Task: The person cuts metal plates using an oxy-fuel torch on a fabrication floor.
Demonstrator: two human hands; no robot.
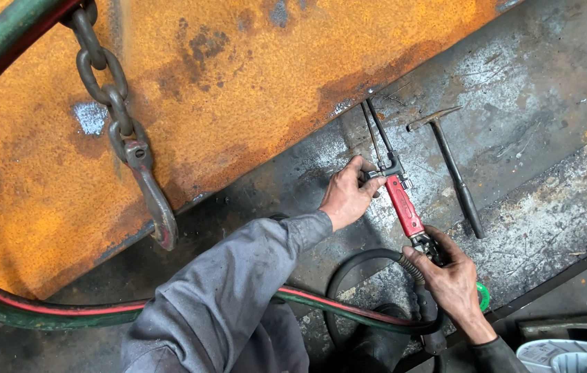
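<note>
A cutting torch with a red handle (405, 206) lies across a grey steel plate, its thin tubes reaching up to the edge of a rusty orange steel sheet (238, 76). My left hand (347, 195) grips the torch near its valve block at the front of the handle. My right hand (450, 276) holds the rear end of the handle where the hoses join. A grey sleeve covers my left arm.
A chipping hammer (454, 166) lies on the grey steel plate (535, 90) just right of the torch. A heavy chain with a hook (147, 181) hangs over the rusty sheet. Green and red twin hoses (45, 311) loop across the lower left. A black hose (349, 266) curls below the torch.
</note>
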